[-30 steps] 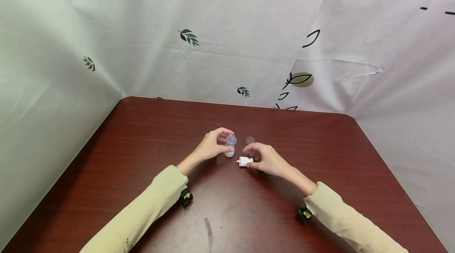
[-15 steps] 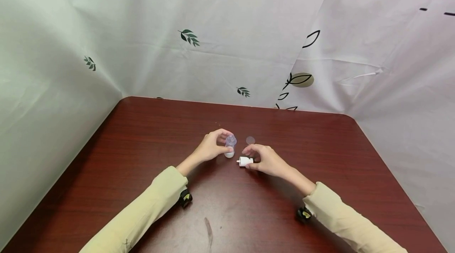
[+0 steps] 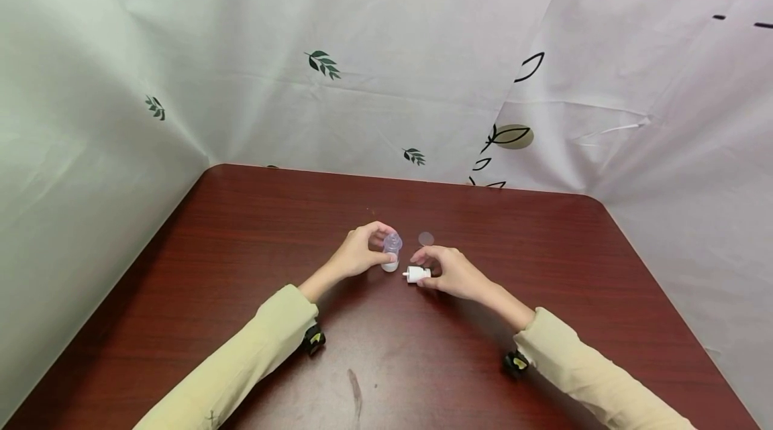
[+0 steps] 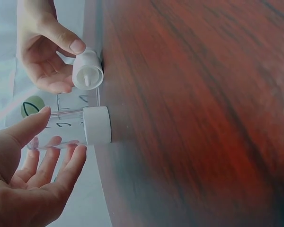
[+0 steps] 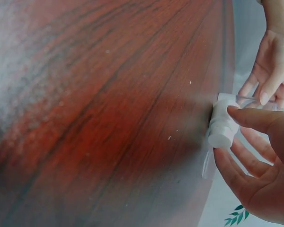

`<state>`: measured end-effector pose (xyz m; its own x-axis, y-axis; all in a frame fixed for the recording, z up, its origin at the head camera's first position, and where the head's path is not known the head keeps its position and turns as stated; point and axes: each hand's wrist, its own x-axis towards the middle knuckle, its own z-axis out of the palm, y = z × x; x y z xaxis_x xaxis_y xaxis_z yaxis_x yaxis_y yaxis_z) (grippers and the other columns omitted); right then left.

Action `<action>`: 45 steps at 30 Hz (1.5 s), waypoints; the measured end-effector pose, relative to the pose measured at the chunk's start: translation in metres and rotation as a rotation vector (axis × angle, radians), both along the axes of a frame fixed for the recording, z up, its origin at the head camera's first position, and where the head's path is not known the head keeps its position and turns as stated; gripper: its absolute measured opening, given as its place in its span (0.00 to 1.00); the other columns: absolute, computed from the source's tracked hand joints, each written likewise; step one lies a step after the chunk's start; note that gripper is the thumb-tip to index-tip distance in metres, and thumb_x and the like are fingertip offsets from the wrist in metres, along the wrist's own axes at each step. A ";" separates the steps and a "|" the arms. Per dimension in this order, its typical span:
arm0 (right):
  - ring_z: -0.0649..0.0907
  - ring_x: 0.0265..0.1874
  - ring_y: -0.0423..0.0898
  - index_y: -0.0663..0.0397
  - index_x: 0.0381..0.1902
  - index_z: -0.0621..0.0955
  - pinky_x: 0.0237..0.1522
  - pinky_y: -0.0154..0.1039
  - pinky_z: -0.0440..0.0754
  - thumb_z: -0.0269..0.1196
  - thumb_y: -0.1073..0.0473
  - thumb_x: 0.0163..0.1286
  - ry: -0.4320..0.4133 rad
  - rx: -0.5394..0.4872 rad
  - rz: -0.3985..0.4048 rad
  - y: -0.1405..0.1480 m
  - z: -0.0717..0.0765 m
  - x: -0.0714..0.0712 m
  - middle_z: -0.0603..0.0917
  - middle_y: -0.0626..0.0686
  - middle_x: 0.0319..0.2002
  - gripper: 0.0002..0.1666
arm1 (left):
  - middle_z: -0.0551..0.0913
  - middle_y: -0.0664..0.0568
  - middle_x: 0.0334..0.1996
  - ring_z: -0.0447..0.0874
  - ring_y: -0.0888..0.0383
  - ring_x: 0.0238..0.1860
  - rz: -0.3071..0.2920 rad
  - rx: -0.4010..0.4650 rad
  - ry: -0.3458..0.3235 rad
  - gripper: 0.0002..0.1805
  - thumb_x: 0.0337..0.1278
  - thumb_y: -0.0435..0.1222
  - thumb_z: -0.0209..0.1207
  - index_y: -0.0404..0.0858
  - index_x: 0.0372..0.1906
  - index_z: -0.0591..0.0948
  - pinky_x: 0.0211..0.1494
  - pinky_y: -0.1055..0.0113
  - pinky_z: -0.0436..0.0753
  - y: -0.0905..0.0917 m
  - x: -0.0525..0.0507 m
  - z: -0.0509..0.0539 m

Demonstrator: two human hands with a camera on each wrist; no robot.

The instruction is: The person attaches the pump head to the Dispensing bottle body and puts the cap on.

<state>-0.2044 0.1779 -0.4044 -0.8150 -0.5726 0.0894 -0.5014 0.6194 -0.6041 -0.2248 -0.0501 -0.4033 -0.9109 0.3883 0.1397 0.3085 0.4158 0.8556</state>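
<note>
My left hand [image 3: 357, 254] holds a clear plastic bottle [image 3: 392, 243] between thumb and fingers. The bottle stands with its white cap [image 4: 97, 125] down at the tabletop and its clear stepped end up. To its right, my right hand [image 3: 457, 274] pinches a white pump-like nozzle piece [image 3: 415, 274] with thumb and fingers. That piece lies on its side, its thin stem pointing at the bottle. In the left wrist view, the stem sits inside a hollow round collar [image 4: 88, 78]. Bottle and nozzle piece are apart.
A clear round piece [image 3: 425, 239] is on the dark red wooden table [image 3: 290, 215], just beyond my right hand. Pale patterned cloth [image 3: 374, 101] hangs behind the table and at both sides. A smear mark [image 3: 355, 393] shows near the front.
My left hand and the bottle have shifted very slightly nearer to me, and the bottle's top appears tipped a little more toward me. The right hand and nozzle piece stay almost still.
</note>
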 end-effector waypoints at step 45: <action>0.81 0.36 0.40 0.55 0.42 0.82 0.37 0.32 0.83 0.71 0.66 0.56 0.035 0.056 0.008 -0.005 -0.002 0.001 0.86 0.50 0.38 0.15 | 0.84 0.43 0.43 0.84 0.49 0.47 0.005 -0.036 0.001 0.21 0.49 0.30 0.69 0.34 0.50 0.78 0.52 0.55 0.82 0.000 0.001 0.001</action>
<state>-0.2030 0.1726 -0.4060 -0.8070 -0.5844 0.0856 -0.5272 0.6474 -0.5504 -0.2235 -0.0501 -0.4020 -0.9127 0.3887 0.1263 0.3071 0.4482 0.8396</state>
